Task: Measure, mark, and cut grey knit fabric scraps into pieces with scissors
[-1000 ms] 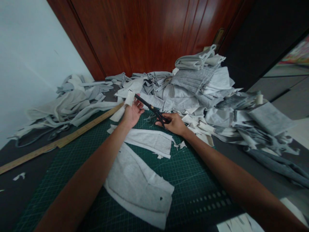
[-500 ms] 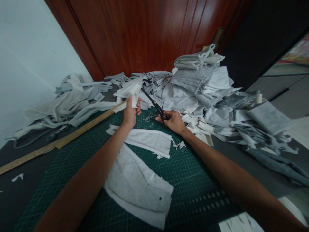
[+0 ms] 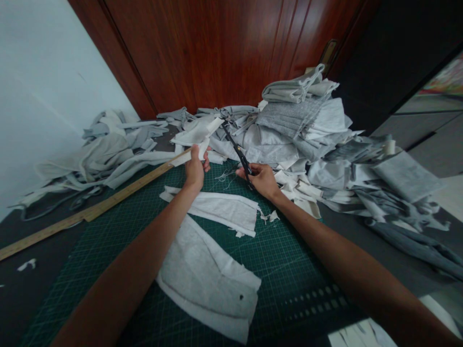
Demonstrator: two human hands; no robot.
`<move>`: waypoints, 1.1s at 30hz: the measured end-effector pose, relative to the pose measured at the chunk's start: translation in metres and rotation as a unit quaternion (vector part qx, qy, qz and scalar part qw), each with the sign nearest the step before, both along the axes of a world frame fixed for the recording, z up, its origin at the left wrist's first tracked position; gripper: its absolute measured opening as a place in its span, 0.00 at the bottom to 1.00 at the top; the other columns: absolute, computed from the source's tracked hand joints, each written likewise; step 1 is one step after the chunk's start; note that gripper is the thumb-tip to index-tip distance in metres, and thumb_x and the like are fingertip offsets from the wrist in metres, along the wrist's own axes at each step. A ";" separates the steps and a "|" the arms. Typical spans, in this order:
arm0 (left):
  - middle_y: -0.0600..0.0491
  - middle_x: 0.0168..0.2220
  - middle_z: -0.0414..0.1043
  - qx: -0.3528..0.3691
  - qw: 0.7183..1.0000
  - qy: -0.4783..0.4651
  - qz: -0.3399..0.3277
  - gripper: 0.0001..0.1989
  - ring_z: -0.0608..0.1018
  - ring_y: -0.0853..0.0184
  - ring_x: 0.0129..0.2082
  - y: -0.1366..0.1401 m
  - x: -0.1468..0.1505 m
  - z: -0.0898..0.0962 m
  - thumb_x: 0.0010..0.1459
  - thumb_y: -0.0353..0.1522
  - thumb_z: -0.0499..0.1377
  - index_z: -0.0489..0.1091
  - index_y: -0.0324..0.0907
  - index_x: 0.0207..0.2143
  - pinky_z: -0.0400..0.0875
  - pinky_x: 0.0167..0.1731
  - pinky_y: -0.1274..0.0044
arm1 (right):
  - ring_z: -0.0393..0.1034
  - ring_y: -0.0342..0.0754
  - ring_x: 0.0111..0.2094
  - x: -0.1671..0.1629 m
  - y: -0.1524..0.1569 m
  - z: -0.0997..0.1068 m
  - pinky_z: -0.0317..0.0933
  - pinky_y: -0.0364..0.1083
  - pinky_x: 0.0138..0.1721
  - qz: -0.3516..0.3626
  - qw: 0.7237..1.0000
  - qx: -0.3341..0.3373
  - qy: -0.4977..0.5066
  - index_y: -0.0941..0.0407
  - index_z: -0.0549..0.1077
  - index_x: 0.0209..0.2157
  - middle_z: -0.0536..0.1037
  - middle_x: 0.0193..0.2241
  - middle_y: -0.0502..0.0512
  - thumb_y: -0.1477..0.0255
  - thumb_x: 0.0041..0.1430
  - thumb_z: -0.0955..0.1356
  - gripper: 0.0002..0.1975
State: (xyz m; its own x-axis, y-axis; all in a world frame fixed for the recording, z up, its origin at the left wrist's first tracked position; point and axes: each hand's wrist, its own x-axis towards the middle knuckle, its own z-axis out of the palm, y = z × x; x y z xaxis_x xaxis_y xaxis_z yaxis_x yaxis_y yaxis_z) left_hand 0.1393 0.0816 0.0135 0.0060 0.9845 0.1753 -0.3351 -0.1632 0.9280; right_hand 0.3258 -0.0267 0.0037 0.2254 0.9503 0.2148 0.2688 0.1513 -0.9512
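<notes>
My left hand (image 3: 196, 168) is closed on a pale fabric strip (image 3: 203, 148), whose upper end sticks up and to the right. In my right hand (image 3: 261, 179) is a pair of black scissors (image 3: 238, 152), blades pointing up and left. The blade tips are close to the strip's top end; whether they touch it I cannot tell. Below the hands, two grey-white fabric pieces, a narrow one (image 3: 226, 210) and a wider one (image 3: 210, 275) with a small hole, lie on the green cutting mat (image 3: 285, 260). Loose threads (image 3: 226, 177) lie between the hands.
A long wooden ruler (image 3: 119, 195) runs along the left of the mat. Heaped fabric scraps (image 3: 97, 149) lie at the far left, and a taller stack of folded cloth (image 3: 300, 115) stands at the back right. Behind them rises a reddish wooden door (image 3: 202, 53).
The scissors have swung slightly right and upright, their tips moving up and right. The upper end of the strip has shifted right with them. My left hand has hardly moved.
</notes>
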 end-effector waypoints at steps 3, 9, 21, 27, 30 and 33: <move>0.57 0.22 0.62 0.002 1.000 0.000 0.007 0.24 0.59 0.75 0.16 0.000 0.000 0.000 0.67 0.52 0.57 0.74 0.41 0.32 0.52 0.14 0.80 | 0.67 0.44 0.26 -0.001 0.000 0.001 0.58 0.43 0.25 -0.003 1.000 -0.003 0.009 0.59 0.82 0.31 0.77 0.25 0.52 0.45 0.42 0.79 0.30; 0.57 0.22 0.61 -0.013 0.999 0.025 0.034 0.24 0.59 0.75 0.14 0.000 0.001 0.001 0.67 0.53 0.57 0.74 0.41 0.31 0.51 0.14 0.80 | 0.69 0.45 0.26 -0.001 0.000 0.002 0.58 0.43 0.25 -0.005 1.000 -0.006 0.026 0.58 0.83 0.31 0.79 0.26 0.53 0.45 0.41 0.79 0.30; 0.59 0.20 0.60 -0.044 0.997 0.015 0.063 0.23 0.58 0.76 0.14 0.005 0.001 -0.001 0.67 0.51 0.56 0.72 0.41 0.31 0.50 0.14 0.81 | 0.69 0.46 0.25 0.000 -0.002 0.001 0.58 0.43 0.23 -0.016 1.000 -0.008 0.021 0.59 0.83 0.33 0.79 0.25 0.54 0.46 0.44 0.79 0.30; 0.60 0.19 0.59 -0.074 0.994 0.020 0.084 0.22 0.58 0.76 0.13 0.008 0.001 -0.002 0.68 0.49 0.55 0.72 0.41 0.31 0.49 0.14 0.81 | 0.69 0.45 0.25 0.000 -0.002 0.000 0.57 0.43 0.23 -0.028 0.999 -0.002 0.016 0.59 0.83 0.32 0.79 0.25 0.54 0.46 0.44 0.79 0.29; 0.60 0.18 0.59 -0.084 0.992 0.015 0.089 0.22 0.58 0.76 0.13 0.009 0.002 -0.002 0.69 0.48 0.54 0.71 0.41 0.31 0.50 0.13 0.82 | 0.67 0.44 0.24 0.000 -0.002 0.000 0.56 0.43 0.22 -0.036 0.999 -0.005 0.017 0.59 0.83 0.32 0.79 0.25 0.53 0.46 0.44 0.78 0.29; 0.60 0.18 0.58 -0.091 0.992 0.002 0.093 0.21 0.58 0.76 0.13 0.008 0.004 0.000 0.70 0.46 0.53 0.70 0.41 0.31 0.50 0.13 0.82 | 0.66 0.44 0.24 -0.001 -0.003 0.001 0.55 0.43 0.22 -0.037 0.999 -0.004 0.023 0.58 0.83 0.32 0.78 0.25 0.53 0.45 0.44 0.78 0.29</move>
State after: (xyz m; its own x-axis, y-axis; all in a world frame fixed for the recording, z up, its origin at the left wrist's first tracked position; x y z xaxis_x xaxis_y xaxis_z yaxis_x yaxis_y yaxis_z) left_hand 0.1429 0.0898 0.0137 -0.1784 0.9840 -0.0043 -0.3118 -0.0524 0.9487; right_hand 0.3250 -0.0293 0.0047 0.3040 0.9323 0.1957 0.2359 0.1254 -0.9637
